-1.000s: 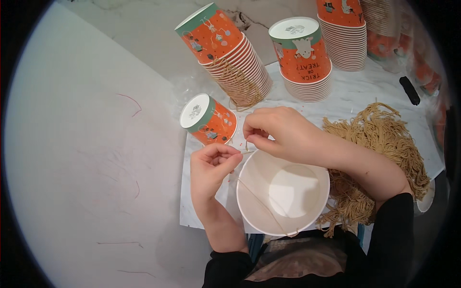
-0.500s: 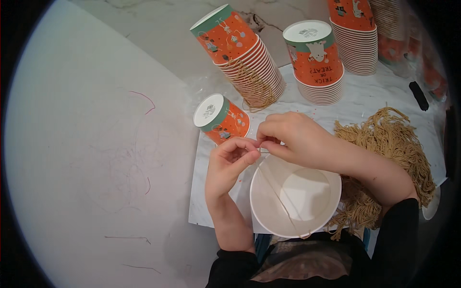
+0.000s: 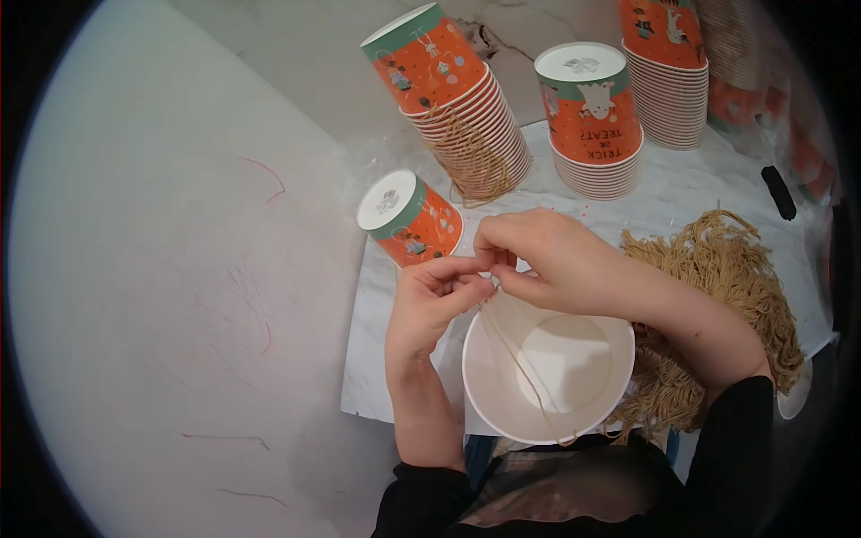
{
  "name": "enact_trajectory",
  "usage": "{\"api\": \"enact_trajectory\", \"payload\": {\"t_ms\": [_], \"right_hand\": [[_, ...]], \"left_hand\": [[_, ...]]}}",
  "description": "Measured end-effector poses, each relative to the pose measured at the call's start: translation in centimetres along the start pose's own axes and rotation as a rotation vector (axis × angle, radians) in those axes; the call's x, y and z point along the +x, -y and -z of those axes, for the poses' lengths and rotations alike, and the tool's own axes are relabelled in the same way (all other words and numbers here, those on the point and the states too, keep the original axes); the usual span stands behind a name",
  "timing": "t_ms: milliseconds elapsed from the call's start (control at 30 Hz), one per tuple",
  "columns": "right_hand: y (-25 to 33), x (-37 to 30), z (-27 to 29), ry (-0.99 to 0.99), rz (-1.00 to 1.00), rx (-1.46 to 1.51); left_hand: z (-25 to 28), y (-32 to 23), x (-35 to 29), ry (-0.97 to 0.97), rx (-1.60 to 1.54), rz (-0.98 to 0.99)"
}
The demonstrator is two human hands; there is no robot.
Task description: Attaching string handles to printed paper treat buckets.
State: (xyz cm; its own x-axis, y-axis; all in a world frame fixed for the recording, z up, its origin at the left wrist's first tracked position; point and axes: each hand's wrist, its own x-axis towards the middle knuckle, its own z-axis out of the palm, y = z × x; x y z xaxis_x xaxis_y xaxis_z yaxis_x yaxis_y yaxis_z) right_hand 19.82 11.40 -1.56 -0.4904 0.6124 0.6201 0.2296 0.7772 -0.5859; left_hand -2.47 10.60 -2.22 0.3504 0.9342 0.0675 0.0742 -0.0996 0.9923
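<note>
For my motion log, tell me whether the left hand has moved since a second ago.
Yes: against the lone upside-down orange paper cup, the left hand has moved rightward, toward the right hand.

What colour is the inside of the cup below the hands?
Plain white inside the cup, partly shadowed; the head view shows it best.

Both sleeves [image 3: 731,439] are plain black fabric.

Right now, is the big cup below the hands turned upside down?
No, the cup has its open mouth facing up, showing its white inner wall and bottom.
</note>
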Motion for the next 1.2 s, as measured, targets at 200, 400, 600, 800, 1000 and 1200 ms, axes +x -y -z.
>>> {"api": "enact_trajectory", "payload": {"t_ms": [200, 400, 600, 800, 1000, 1200], "right_hand": [[0.6, 0.2, 0.4, -0.012, 0.084, -0.072], [0.4, 0.0, 0.4, 0.032, 0.087, -0.088], [1.0, -0.1, 0.4, 0.050, 0.030, -0.105], [0.8, -0.2, 0.1, -0.012, 0.021, -0.131], [0.4, -0.1, -0.2, -0.049, -0.013, -0.107], [0.5, 0.1, 0.1, 0.039, -0.021, -0.095]], "left_hand": [[-0.7, 0.0, 0.1, -0.055, -0.014, -0.063], [-0.8, 0.3, 0.5, -0.088, -0.070, 0.041], [-1.2, 0.2, 0.6, -0.096, -0.153, 0.072], [-1.0, 0.4, 0.7, -0.082, -0.177, 0.082], [-1.2, 0.2, 0.7, -0.083, -0.154, 0.085], [-1.0, 0.7, 0.8, -0.037, -0.177, 0.104]]}}
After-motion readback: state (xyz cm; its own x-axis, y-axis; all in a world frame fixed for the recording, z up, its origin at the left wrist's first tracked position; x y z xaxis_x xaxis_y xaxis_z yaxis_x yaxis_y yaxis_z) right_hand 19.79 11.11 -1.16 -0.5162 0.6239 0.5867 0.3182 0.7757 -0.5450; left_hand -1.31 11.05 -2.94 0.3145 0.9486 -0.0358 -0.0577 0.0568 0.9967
